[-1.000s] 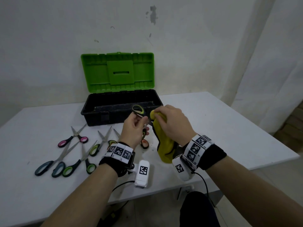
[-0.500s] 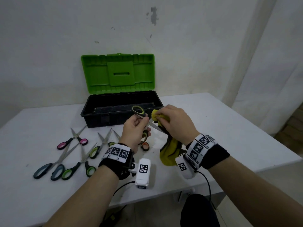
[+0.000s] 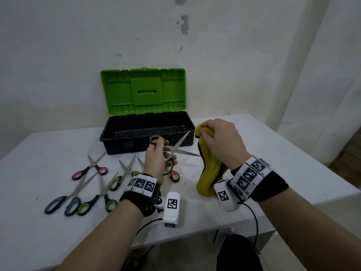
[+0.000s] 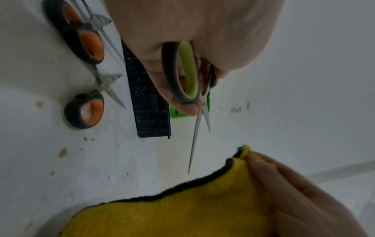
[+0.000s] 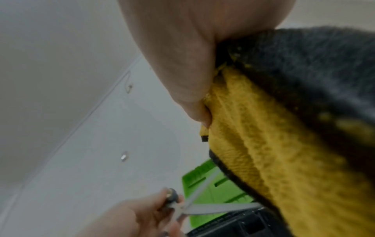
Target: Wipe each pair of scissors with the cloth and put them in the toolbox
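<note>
white table (image 3: 293, 153), stained wall (image 3: 183, 24)

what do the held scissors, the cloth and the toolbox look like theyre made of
Held scissors in the left hand: bare grey metal blades with a dull sheen; black loops lined green, probably plastic or rubber.
Cloth in the right hand: fuzzy yellow pile with a dark edge, likely microfibre.
Toolbox: moulded matt plastic with ribs, black base, green lid.

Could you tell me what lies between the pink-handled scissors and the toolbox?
Only bare table, per the head view, between the pink-handled scissors and the toolbox.
</note>
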A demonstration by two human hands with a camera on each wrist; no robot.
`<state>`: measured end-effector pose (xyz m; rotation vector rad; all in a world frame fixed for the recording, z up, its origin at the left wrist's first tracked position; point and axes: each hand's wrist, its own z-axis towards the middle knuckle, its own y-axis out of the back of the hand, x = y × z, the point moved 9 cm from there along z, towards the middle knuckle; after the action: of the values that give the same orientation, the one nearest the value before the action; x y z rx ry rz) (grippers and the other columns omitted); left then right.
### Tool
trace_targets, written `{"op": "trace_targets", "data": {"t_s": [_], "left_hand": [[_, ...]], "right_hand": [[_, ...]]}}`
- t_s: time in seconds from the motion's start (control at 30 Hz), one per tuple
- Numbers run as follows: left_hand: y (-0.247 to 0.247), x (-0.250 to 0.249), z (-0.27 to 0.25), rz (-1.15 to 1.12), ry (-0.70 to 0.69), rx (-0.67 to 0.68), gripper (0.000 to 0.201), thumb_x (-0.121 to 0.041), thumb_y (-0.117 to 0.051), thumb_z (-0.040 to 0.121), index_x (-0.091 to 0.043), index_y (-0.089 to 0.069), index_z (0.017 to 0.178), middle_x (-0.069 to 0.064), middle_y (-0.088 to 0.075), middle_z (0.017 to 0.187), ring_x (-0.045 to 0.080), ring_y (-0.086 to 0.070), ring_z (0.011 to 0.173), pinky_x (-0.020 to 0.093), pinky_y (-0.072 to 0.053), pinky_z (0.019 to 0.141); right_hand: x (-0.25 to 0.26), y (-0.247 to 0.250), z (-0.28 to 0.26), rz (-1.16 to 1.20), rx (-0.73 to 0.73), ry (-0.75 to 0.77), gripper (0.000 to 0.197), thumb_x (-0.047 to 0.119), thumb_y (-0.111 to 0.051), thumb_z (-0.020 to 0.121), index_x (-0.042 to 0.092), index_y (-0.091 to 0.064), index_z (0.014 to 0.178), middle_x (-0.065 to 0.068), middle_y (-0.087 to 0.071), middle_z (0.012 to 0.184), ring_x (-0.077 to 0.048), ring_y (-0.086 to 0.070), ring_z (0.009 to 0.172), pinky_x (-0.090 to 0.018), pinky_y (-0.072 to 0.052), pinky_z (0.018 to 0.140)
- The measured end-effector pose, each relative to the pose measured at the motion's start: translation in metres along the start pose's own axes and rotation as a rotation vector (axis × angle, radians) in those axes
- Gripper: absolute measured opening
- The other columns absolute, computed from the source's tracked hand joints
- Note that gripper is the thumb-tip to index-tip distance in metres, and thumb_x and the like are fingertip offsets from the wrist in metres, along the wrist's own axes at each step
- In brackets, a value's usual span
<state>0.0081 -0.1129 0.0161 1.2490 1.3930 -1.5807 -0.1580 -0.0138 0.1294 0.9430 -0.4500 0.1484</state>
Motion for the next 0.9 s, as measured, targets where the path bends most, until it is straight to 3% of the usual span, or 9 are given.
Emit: {"op": "trace_targets", "data": {"t_s": [0.1,0.27,0.4,0.47,0.63,0.77,0.9], "left_hand": [[-0.003,0.002,-0.002,0.009,0.007,-0.012,0.029,-0.035,-0.043,0.105,-0.012,-0.059,0.096,0.009,-0.064,0.077,0.020,-0.059,0.056,0.032,-0.053,0.054],[-0.016,-0.004,-0.011,0.068,-0.047,0.018,0.029,-0.035,-0.041,0.105,-0.018,-0.062,0.094,0.005,-0.067,0.090,0.018,-0.064,0.080,0.034,-0.052,0.072],[-0.008,-0.006,-0.006,0.057,-0.050,0.001,0.033,-0.035,-0.041,0.105,-0.011,-0.063,0.100,0.006,-0.065,0.082,0.014,-0.061,0.067,0.024,-0.050,0.056],[-0.007,-0.003,-0.004,0.029,-0.013,0.001,0.030,-0.035,-0.044,0.104,-0.014,-0.063,0.097,0.005,-0.065,0.081,0.013,-0.061,0.065,0.024,-0.049,0.055],[-0.010,0.002,-0.002,-0.016,0.021,-0.009,0.040,-0.044,-0.040,0.103,-0.013,-0.066,0.107,0.008,-0.071,0.095,0.023,-0.068,0.086,0.035,-0.053,0.072],[-0.008,0.002,-0.004,0.053,-0.009,-0.014,0.036,-0.042,-0.037,0.105,-0.018,-0.064,0.100,0.008,-0.070,0.098,0.024,-0.067,0.092,0.042,-0.055,0.084],[-0.013,0.005,-0.008,0.055,0.001,0.012,0.039,-0.045,-0.035,0.105,-0.017,-0.062,0.106,0.014,-0.069,0.108,0.028,-0.068,0.103,0.048,-0.055,0.092]], "right_hand": [[0.029,-0.011,-0.013,-0.030,0.106,0.091,0.024,0.032,-0.052,0.095,0.029,-0.066,0.113,0.001,-0.063,0.105,-0.022,-0.057,0.097,-0.042,-0.051,0.081],[0.051,-0.058,-0.031,-0.152,0.273,0.186,0.027,0.034,-0.045,0.098,0.032,-0.062,0.119,0.002,-0.055,0.109,-0.027,-0.059,0.096,-0.041,-0.052,0.075],[0.044,-0.060,-0.028,-0.229,0.264,0.197,0.027,0.034,-0.045,0.098,0.032,-0.064,0.117,0.004,-0.056,0.112,-0.027,-0.061,0.093,-0.037,-0.052,0.070],[0.045,-0.057,-0.026,-0.207,0.263,0.217,0.025,0.034,-0.047,0.097,0.032,-0.064,0.115,0.005,-0.056,0.111,-0.025,-0.061,0.094,-0.037,-0.052,0.070],[0.058,-0.061,-0.027,-0.190,0.264,0.274,0.024,0.033,-0.046,0.098,0.034,-0.061,0.117,0.006,-0.053,0.107,-0.023,-0.060,0.091,-0.039,-0.052,0.068],[0.051,-0.062,-0.024,-0.228,0.285,0.264,0.024,0.035,-0.047,0.097,0.035,-0.063,0.115,0.007,-0.053,0.106,-0.023,-0.060,0.089,-0.035,-0.049,0.067],[0.064,-0.066,-0.027,-0.195,0.275,0.324,0.023,0.032,-0.047,0.098,0.033,-0.065,0.113,0.005,-0.053,0.103,-0.022,-0.059,0.083,-0.035,-0.050,0.064]]}}
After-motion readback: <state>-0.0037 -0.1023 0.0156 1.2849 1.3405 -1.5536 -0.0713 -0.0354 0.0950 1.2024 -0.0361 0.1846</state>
